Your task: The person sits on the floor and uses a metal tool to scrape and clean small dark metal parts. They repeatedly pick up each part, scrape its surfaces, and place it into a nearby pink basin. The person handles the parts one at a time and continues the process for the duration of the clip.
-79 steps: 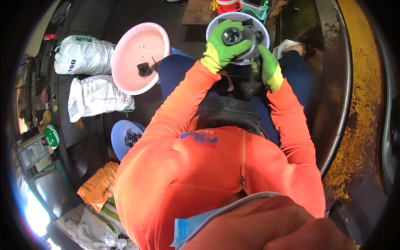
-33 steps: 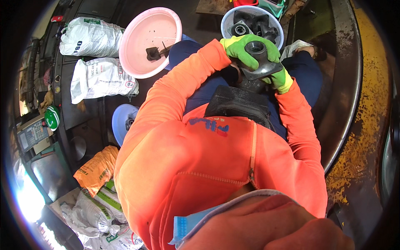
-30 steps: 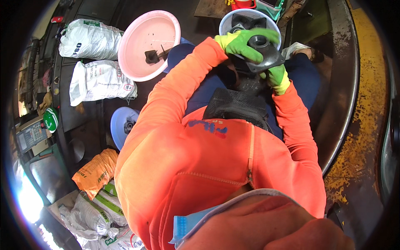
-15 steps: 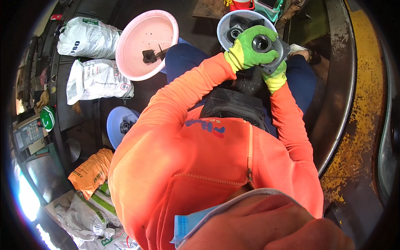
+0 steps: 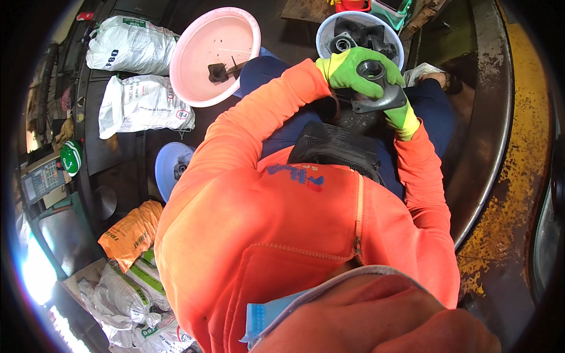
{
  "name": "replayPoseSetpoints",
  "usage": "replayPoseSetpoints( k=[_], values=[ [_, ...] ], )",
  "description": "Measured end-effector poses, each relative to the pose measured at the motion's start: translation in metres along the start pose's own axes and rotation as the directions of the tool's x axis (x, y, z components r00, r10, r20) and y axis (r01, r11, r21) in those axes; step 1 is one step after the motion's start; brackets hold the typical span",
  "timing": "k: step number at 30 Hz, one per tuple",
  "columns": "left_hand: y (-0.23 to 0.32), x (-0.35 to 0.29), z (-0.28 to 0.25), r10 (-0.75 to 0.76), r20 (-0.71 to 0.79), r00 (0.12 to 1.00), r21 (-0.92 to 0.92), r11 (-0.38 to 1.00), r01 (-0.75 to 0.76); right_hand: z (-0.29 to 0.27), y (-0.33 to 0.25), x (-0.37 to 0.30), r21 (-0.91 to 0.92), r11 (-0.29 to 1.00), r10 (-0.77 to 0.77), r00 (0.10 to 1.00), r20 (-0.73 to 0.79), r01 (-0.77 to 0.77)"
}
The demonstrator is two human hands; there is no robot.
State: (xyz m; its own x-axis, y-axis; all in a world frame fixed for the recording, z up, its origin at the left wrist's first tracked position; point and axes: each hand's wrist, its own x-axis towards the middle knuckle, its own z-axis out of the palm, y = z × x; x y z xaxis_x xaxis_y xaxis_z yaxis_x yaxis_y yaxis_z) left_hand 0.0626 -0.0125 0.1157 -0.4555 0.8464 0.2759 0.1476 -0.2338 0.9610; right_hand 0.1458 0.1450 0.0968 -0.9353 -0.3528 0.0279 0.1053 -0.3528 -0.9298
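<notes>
My left hand (image 5: 348, 72), in a green and yellow glove, is wrapped round the upper part of a dark metal flanged part (image 5: 381, 101). This part has a round open collar and a flat plate with corner holes. My right hand (image 5: 402, 116), gloved alike, holds it from the right side; most of its fingers are hidden behind the plate. Just beyond my hands stands a pale blue basin (image 5: 321, 36) with several similar dark metal parts (image 5: 376, 39) in it.
To the left, a pink basin (image 5: 176, 70) holds a dark metal piece (image 5: 218, 72). A smaller blue basin (image 5: 163, 170) with a dark part sits lower left. White sacks (image 5: 130, 44) and an orange sack (image 5: 130, 232) lie further left. A curved metal edge (image 5: 500, 141) runs along the right.
The held part has tilted, so its flat plate now faces nearer my body, and both hands have shifted slightly. The basin's parts show more fully. The whole view has shifted a little.
</notes>
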Motion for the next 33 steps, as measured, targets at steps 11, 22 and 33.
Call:
replayPoseSetpoints(
  k=[11,22,33],
  values=[
    [0.001,0.007,-0.023,-0.090,0.234,0.968,-0.039,0.994,0.102,-0.006,0.012,-0.002,0.224,0.966,0.146,0.988,-0.054,-0.131],
    [-0.007,0.014,0.038,0.227,-0.566,0.792,0.384,0.923,0.011,-0.032,0.042,0.018,-0.970,0.177,-0.620,0.784,0.022,0.167],
    [0.004,0.007,0.025,0.217,-0.401,0.890,0.321,0.943,-0.086,-0.012,0.003,0.008,-0.743,0.619,-0.426,0.904,-0.047,0.254]
  ],
)
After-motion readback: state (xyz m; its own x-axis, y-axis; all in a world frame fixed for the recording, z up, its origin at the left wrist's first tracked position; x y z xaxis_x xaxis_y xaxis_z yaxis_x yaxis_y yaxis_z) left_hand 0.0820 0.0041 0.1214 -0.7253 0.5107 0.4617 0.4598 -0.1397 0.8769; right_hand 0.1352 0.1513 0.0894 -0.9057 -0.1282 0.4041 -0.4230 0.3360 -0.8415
